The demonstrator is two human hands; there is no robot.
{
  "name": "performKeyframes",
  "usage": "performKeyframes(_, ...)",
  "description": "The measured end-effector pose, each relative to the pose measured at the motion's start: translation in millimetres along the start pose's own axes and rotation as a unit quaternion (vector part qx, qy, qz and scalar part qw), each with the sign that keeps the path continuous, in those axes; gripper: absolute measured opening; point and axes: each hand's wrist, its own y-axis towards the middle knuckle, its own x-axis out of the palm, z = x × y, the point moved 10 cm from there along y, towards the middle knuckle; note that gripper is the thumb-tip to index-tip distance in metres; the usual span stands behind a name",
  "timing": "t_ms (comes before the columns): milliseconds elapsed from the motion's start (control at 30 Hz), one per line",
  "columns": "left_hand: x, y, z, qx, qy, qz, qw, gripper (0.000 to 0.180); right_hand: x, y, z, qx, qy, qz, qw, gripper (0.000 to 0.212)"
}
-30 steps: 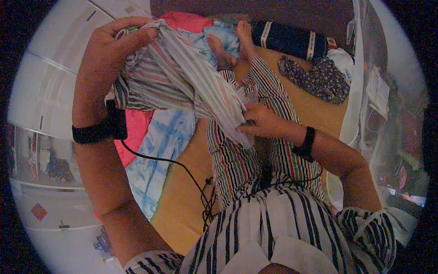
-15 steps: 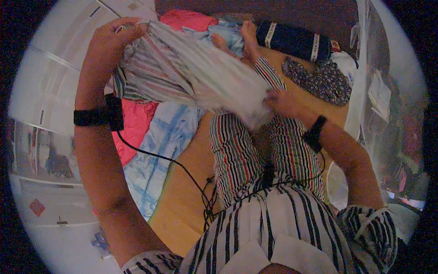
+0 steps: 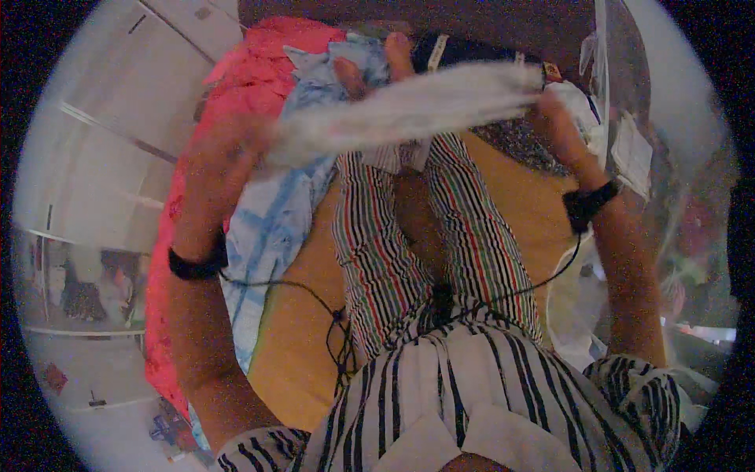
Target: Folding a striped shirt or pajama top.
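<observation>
Stretched in the air between my hands, above my lower legs, is a whitish striped cloth [image 3: 417,106], smeared by motion; which garment it is I cannot make out. At its left end my left hand [image 3: 228,153] is closed on the fabric, its fingers blurred. My right hand [image 3: 552,118] grips the other end, higher and to the right. Beneath the cloth my legs stretch out in striped trousers [image 3: 385,244]. Black bands with cables sit on both wrists.
To my left lie a pink-red quilt [image 3: 244,79] and a blue-and-white cloth [image 3: 271,212] on an orange-brown mat [image 3: 303,315]. A dark patterned cloth [image 3: 511,145] lies beyond my right knee. White cabinets [image 3: 110,102] stand at left; clear plastic sheeting [image 3: 602,71] hangs at right.
My right hand has swung up and away to the right, and my left hand has come down. The cloth has gone from hanging slanted to stretched nearly level.
</observation>
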Motion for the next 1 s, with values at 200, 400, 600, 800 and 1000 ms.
performKeyframes(200,126,-156,-50,-0.161,-0.125,-0.182,0.962,0.013,124,-116,-45,-0.056,-0.02,-0.178,0.982,0.029)
performKeyframes(400,138,-217,-32,-0.159,-0.186,-0.1,0.964,0.021,82,-89,-70,-0.08,-0.03,-0.164,0.983,0.029)
performKeyframes(600,114,-209,-24,-0.11,-0.06,-0.034,0.992,0.023,48,-70,-71,-0.095,0.02,-0.09,0.991,0.022)
performKeyframes(800,149,-259,-68,-0.247,-0.162,-0.109,0.949,0.017,92,-71,-57,0.134,0.297,-0.295,0.898,0.024)
performKeyframes(1000,178,-288,-93,-0.443,-0.522,-0.05,0.727,0.016,95,-73,-35,0.248,0.442,-0.271,0.818,0.032)
